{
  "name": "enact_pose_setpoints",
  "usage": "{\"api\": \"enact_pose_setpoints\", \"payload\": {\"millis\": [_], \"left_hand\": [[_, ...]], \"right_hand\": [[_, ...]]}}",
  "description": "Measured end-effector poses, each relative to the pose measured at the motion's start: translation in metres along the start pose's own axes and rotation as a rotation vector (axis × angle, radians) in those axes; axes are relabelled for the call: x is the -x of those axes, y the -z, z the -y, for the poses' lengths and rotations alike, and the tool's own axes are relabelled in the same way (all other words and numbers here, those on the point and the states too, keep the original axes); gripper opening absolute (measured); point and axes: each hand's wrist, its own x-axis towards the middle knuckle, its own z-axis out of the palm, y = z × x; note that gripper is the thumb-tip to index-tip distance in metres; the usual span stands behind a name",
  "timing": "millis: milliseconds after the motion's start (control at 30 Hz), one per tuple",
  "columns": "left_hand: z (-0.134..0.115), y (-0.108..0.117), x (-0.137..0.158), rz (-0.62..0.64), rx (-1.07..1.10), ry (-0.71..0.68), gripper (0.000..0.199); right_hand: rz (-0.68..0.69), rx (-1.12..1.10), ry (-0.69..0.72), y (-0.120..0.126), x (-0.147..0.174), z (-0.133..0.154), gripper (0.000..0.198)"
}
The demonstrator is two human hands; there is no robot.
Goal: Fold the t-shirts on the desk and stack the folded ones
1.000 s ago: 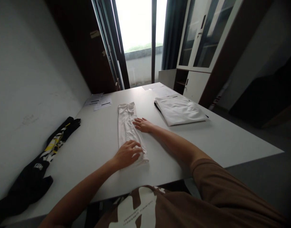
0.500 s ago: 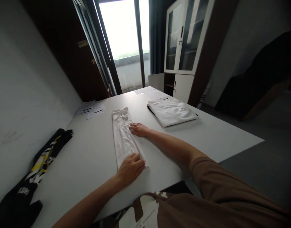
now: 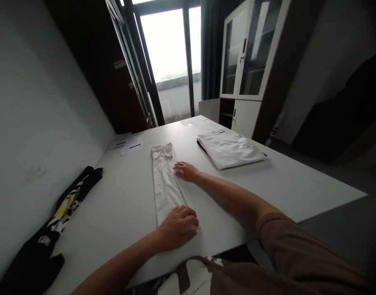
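A white garment (image 3: 166,186), folded into a long narrow strip, lies lengthwise on the table with its far end a little bunched. My left hand (image 3: 177,228) rests over the near end of it, palm down, fingers slightly apart and thumb away from them; the cloth under the palm is hidden. Farther along, my right hand (image 3: 185,171) lies flat with fingers stretched out against the strip's right edge. Soft creases run along the cloth between the two hands.
Another folded white cloth (image 3: 229,150), with something black beneath it, lies at the back right. Black clothing with a yellow and white pattern (image 3: 65,205) lies along the left wall. Printed papers (image 3: 131,144) are at the back left of the white table (image 3: 120,221).
My left hand has loosened at the near end, its fingers more spread. My right hand stays at the strip's right edge. The whole view has shifted slightly.
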Motion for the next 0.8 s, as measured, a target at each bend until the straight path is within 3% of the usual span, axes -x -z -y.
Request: {"api": "enact_pose_setpoints", "payload": {"millis": [100,233,433,667,800], "left_hand": [[0.000,0.000,0.001,0.009,-0.090,0.070,0.042],[0.001,0.000,0.001,0.052,-0.192,0.171,0.042],[0.005,0.006,0.001,0.126,-0.159,0.108,0.029],[-0.003,0.006,0.000,0.087,-0.032,0.075,0.029],[-0.010,0.011,0.002,0.152,-0.073,0.075,0.051]], "right_hand": [[0.023,-0.017,0.045,0.003,0.002,0.002,0.039],[0.038,-0.047,0.076,0.007,0.004,0.002,0.037],[0.035,-0.056,0.072,0.006,0.003,0.002,0.037],[0.036,-0.077,0.059,0.007,0.002,0.003,0.035],[0.037,-0.084,0.068,0.007,0.002,0.002,0.035]]}}
